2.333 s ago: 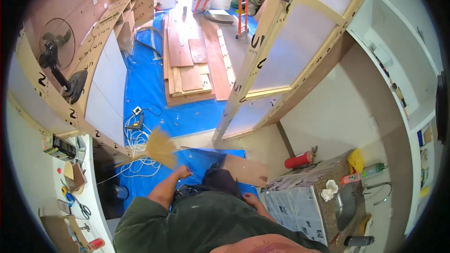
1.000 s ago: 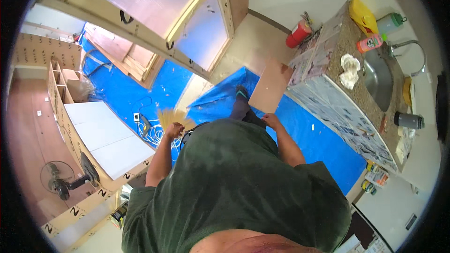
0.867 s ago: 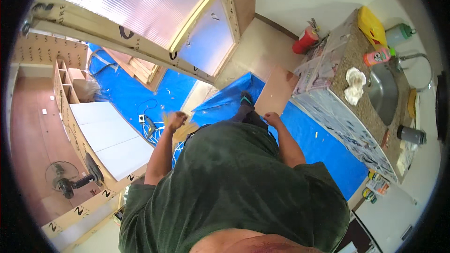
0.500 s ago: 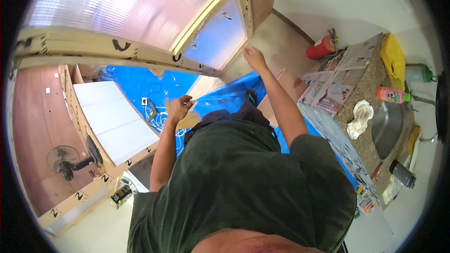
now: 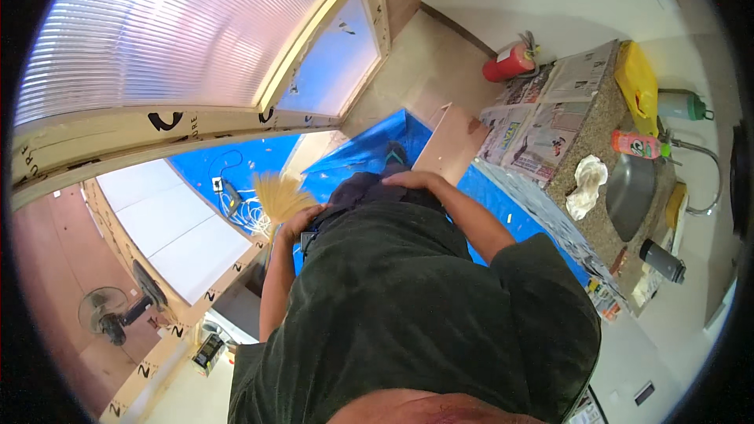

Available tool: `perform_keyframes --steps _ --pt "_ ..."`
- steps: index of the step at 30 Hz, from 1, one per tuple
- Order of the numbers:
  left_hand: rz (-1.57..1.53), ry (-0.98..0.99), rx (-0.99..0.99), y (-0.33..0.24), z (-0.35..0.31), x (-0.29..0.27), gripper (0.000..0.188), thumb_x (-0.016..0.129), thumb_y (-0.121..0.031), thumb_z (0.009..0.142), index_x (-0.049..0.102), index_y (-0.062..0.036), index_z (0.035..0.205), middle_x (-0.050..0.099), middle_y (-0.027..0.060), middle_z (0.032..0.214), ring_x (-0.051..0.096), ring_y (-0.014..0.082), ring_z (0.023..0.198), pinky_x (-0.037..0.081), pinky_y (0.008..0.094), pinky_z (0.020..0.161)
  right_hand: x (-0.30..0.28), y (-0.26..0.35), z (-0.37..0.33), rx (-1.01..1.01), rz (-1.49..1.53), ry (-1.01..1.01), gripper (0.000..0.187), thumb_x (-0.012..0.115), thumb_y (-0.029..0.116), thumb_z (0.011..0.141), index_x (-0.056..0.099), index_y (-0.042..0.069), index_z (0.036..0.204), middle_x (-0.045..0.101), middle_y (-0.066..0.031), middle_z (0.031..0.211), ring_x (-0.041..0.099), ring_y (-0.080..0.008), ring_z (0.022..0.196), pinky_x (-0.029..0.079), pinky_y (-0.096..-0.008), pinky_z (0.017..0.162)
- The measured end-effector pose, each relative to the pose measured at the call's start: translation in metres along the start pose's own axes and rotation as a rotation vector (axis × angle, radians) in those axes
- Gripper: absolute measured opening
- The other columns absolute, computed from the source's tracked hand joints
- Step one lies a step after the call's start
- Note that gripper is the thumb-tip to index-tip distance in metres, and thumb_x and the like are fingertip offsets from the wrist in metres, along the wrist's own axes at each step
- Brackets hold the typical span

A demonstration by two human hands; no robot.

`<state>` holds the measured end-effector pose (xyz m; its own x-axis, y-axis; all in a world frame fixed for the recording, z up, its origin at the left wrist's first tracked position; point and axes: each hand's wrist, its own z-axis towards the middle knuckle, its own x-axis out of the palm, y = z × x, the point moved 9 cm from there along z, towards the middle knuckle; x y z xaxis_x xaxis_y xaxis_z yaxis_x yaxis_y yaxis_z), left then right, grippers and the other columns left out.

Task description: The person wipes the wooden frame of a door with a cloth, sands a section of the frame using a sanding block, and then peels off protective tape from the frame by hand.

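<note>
My left hand rests against the left side of my dark trousers, its visible fingers lying along the cloth. Close beside that wrist, a straw broom fans its yellow bristles upward. The lower part of the broom is hidden behind my forearm, and I see no grip on it. On my right thigh lies my right hand, fingers stretched out flat with nothing in them. Beyond my legs, a blue sheet covers part of the floor next to a thin brown board.
A wooden frame with a ribbed translucent panel rises at the left. White panels and a fan are below it. To the right, a granite counter holds newspaper and a sink. A fire extinguisher stands beyond.
Both hands have come down from in front of me onto my trousers. The right hand moved back from near the frame's edge. More of the broom shows beside my left hand.
</note>
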<state>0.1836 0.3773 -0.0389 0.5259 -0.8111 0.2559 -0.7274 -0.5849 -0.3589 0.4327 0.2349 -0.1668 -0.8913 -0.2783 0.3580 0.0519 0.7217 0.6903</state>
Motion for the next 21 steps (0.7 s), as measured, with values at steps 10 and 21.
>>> perform_keyframes --steps 10,21 --pt "0.243 0.085 0.027 -0.010 -0.022 -0.025 0.041 0.053 -0.041 0.101 0.071 -0.0089 0.118 0.069 0.0042 0.103 0.061 0.0177 0.090 0.049 0.0329 0.085 0.012 0.034 -0.105 -0.031 -0.077 -0.409 0.042 0.058 0.038 0.104 0.070 0.008 0.130 0.071 -0.0055 0.128 0.062 -0.0176 0.117 0.046 -0.0348 0.105" --pt "0.426 0.126 0.252 -0.024 -0.108 -0.017 0.047 0.051 -0.039 0.101 0.067 -0.0010 0.123 0.070 0.0073 0.117 0.062 0.0196 0.104 0.049 0.0338 0.090 0.023 0.073 -0.141 -0.218 -0.400 -0.808 0.029 0.074 0.030 0.089 0.076 0.004 0.101 0.072 -0.0156 0.103 0.067 -0.0321 0.100 0.051 -0.0427 0.090"
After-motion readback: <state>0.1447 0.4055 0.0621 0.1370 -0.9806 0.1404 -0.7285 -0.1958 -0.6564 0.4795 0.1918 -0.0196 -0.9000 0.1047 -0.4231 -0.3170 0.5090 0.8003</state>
